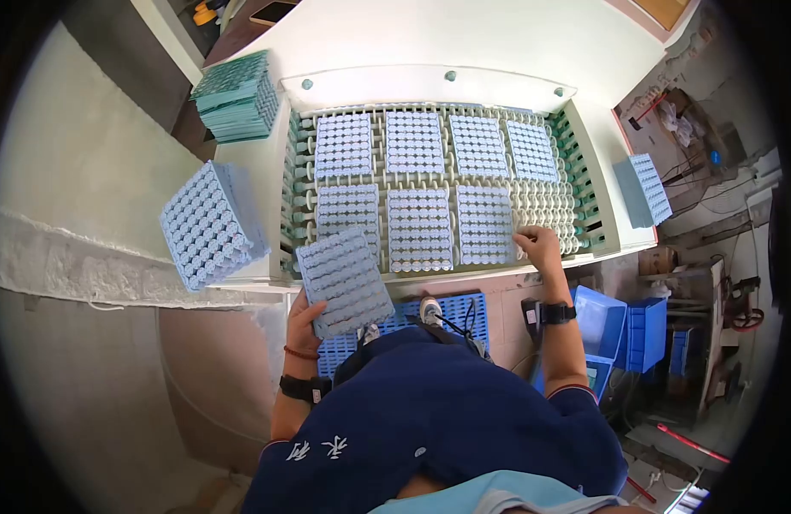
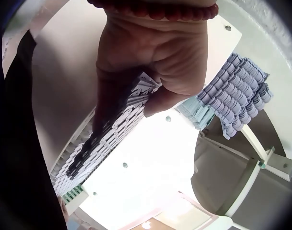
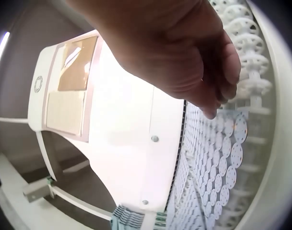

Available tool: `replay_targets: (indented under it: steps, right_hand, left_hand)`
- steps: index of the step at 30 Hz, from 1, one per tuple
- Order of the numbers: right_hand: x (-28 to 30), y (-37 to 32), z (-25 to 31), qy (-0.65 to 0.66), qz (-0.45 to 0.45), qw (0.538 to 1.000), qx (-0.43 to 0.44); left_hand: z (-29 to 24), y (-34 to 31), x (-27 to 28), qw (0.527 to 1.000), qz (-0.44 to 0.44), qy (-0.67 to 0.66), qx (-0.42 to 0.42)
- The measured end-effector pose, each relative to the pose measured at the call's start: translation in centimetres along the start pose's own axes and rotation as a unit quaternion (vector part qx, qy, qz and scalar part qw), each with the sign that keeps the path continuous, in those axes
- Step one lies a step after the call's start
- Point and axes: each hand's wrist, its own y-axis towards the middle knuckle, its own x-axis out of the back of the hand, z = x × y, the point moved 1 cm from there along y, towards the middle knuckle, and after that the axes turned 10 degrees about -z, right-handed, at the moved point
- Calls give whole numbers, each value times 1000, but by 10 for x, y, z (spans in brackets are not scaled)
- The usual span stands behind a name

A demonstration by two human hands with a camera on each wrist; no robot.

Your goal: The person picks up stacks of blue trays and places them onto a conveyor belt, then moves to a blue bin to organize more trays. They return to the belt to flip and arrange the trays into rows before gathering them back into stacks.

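The left hand (image 1: pixel 304 324) grips a small stack of pale blue panels of joined discs (image 1: pixel 346 283) by its lower left edge, thumb on top, held over the front edge of the roller bed. In the left wrist view the stack (image 2: pixel 112 124) is seen edge-on between thumb and fingers of the hand (image 2: pixel 153 57). The right hand (image 1: pixel 541 248) has its fingertips bent together at the right edge of the front-row panel (image 1: pixel 485 224). In the right wrist view its fingertips (image 3: pixel 214 108) meet at the edge of a panel (image 3: pixel 218 158); whether they pinch it is unclear.
Seven panels lie in two rows on white rollers (image 1: pixel 545 206); bare rollers show at front right. A tall panel stack (image 1: pixel 208 224) and green sheets (image 1: pixel 237 98) stand left. Another stack (image 1: pixel 644 190) sits on the right ledge. Blue bins (image 1: pixel 601 321) stand below right.
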Motion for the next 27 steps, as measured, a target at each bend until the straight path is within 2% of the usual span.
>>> replay_targets:
  steps: [2,3,4,5,6,7,8,9,10,12,13,17,18,19,20,21,22,24,26,27]
  right_hand:
    - [-5,-12,18,-58,-48,994,82]
    - [-12,-21,34,-16,-21,993,117]
    - [-20,-32,56,-13,24,993,115]
    - [-34,-43,69,43,95,990,100]
    - [-48,-53,81,87,155,976,130]
    - [-64,-62,90,62,206,966,145]
    - [-71,-73,106,28,239,947,214]
    - [-77,-82,116,12,284,929,238]
    - [-79,-89,125,13,281,930,236]
    - [-81,-98,137,-139,193,916,322]
    - [-81,-99,136,-128,158,920,335]
    - [-72,-94,137,-66,112,939,317]
    - [-68,-87,131,77,170,968,170]
    - [-62,-78,123,215,221,951,16]
    - [-62,-61,101,219,190,955,54]
    - [-48,-50,92,245,153,957,43]
    - [-24,-42,90,251,111,961,-14]
    - [5,-7,34,239,-3,971,22]
    - [39,21,-12,202,-106,974,-6]
    - [53,33,-32,198,-130,971,-17]
  left_hand:
    - [4,5,-6,1000,9,12,-3]
    - [6,7,-10,1000,10,22,-4]
    - [8,9,-14,999,12,33,-3]
    - [11,11,-18,999,16,37,1]
    - [14,14,-22,999,21,38,7]
    - [16,18,-26,999,27,39,13]
    - [19,21,-32,999,33,41,16]
    - [21,23,-37,997,35,66,9]
    - [22,25,-41,995,36,91,3]
    - [24,27,-46,994,34,101,0]
    - [25,28,-47,994,30,109,-4]
    - [32,30,-47,994,33,100,10]
    - [33,29,-45,995,26,92,7]
    - [35,28,-43,996,18,82,3]
    - [35,25,-42,997,18,81,3]
    - [34,22,-39,997,13,75,-2]
    - [33,20,-37,998,7,68,-8]
    - [30,16,-32,998,-3,63,-13]
    - [26,11,-27,998,-11,62,-16]
    - [24,9,-25,998,-13,57,-19]
